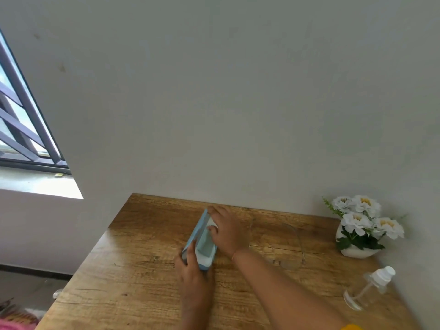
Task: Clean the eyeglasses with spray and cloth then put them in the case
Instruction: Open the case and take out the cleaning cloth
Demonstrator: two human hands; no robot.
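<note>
Wooden worktop, grey wall: your left hand grips open blue eyeglasses case; right hand reaches inside, grip unclear. Risk: forearm sweeps clear eyeglasses lying near.

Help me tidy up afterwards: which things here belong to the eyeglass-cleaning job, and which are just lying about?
Job: blue case, gripped by the left hand, right hand at it; eyeglasses; spray bottle.
Lying about: flower vase.

Wooden table: case, eyeglasses, spray bottle, flowerpot.
</note>
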